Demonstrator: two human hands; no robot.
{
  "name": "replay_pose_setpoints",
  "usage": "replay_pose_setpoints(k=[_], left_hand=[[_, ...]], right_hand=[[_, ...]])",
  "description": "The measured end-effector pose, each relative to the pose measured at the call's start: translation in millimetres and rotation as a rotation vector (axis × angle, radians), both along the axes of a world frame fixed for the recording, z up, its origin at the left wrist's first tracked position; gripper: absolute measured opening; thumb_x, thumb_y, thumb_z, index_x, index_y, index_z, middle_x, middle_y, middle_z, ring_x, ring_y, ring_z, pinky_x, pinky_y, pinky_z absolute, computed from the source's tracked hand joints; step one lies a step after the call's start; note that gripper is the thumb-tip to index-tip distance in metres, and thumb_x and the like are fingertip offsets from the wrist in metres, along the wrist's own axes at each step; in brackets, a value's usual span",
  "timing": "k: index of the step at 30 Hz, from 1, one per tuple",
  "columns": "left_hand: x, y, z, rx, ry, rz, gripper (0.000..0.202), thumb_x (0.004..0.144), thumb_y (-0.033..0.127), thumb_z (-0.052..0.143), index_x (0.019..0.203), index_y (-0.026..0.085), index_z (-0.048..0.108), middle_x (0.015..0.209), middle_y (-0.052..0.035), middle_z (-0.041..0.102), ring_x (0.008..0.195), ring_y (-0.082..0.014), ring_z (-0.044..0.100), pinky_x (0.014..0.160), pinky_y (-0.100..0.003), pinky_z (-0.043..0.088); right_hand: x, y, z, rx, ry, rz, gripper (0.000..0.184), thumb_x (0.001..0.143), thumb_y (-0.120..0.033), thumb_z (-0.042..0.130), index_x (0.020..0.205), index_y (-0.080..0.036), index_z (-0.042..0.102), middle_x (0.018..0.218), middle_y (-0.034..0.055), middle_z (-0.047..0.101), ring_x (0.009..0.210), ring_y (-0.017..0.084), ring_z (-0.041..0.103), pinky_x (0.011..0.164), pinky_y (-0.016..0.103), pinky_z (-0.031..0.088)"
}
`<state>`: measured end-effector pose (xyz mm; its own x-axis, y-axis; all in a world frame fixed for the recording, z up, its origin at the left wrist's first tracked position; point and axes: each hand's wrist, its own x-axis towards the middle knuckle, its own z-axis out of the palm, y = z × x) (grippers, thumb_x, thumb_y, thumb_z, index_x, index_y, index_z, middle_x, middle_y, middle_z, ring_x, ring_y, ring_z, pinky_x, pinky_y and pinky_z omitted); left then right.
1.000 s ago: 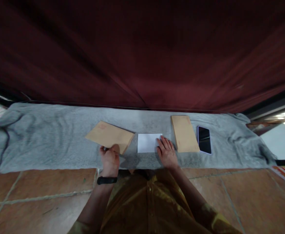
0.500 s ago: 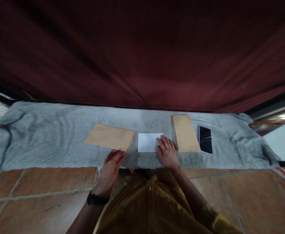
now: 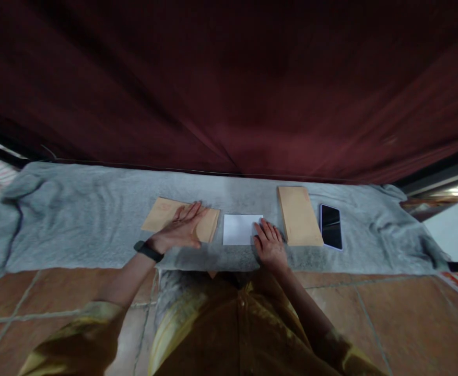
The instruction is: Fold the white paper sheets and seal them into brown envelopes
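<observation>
My left hand lies over a brown paper envelope, its fingers spread and the thumb toward the near edge. Part of the envelope is hidden beneath this hand; a faint red print shows at its far left corner. Just to the right lies a stack of white paper or card, flat on the cloth. On its right edge rest the stretched fingers of my right hand. Right of that hand is a pile of brown envelopes, set lengthwise away from me.
A phone in a light purple case lies beside the envelope pile. Everything rests on a grey cloth over a long narrow surface. A dark red curtain hangs behind it. Tiled floor shows in front.
My left hand has moved from the envelope's near edge up onto its top, fingers now spread. The envelope lies flatter. My right hand stays on the white paper.
</observation>
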<state>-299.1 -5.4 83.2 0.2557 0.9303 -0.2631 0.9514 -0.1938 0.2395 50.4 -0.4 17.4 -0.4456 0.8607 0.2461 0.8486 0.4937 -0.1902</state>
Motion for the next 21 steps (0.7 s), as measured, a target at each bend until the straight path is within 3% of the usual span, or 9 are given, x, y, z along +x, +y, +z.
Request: replay_pose_setpoints(k=[4, 10, 18, 21], left_hand=[[3.2, 22.9, 6.5, -0.075, 0.066, -0.096, 0.120, 0.059, 0.049, 0.079, 0.160, 0.023, 0.021, 0.169, -0.0179, 0.016, 0.154, -0.0378, 0.017, 0.123, -0.052, 0.012], [11.2, 16.3, 18.4, -0.033, 0.096, -0.107, 0.117, 0.061, 0.043, 0.077, 0.160, 0.020, 0.018, 0.162, -0.0173, 0.032, 0.147, -0.0367, 0.033, 0.119, -0.045, 0.021], [6.9, -3.6, 1.0, -0.058, 0.079, -0.031, 0.122, 0.059, 0.053, 0.077, 0.161, 0.023, 0.017, 0.167, -0.0176, 0.021, 0.150, -0.0407, 0.025, 0.119, -0.051, 0.018], [9.9, -7.0, 1.1, -0.061, 0.074, -0.009, 0.121, 0.059, 0.050, 0.077, 0.161, 0.023, 0.017, 0.167, -0.0180, 0.020, 0.151, -0.0402, 0.023, 0.119, -0.052, 0.017]], right_hand=[[-1.0, 0.4, 0.6, -0.019, -0.003, -0.012, 0.048, 0.103, -0.030, 0.044, 0.149, -0.019, 0.049, 0.158, 0.0109, 0.044, 0.145, 0.028, 0.040, 0.119, 0.047, 0.030], [-0.4, 0.5, 0.0, -0.035, 0.016, -0.006, 0.049, 0.103, -0.031, 0.043, 0.150, -0.019, 0.048, 0.159, 0.0112, 0.042, 0.145, 0.029, 0.039, 0.120, 0.049, 0.029], [0.7, 0.0, -0.2, -0.035, 0.038, 0.011, 0.049, 0.104, -0.032, 0.041, 0.151, -0.018, 0.046, 0.159, 0.0121, 0.042, 0.146, 0.030, 0.038, 0.120, 0.049, 0.029], [0.8, -0.2, 0.2, -0.040, 0.043, 0.012, 0.049, 0.104, -0.032, 0.042, 0.151, -0.017, 0.046, 0.159, 0.0126, 0.041, 0.146, 0.030, 0.037, 0.120, 0.050, 0.028]])
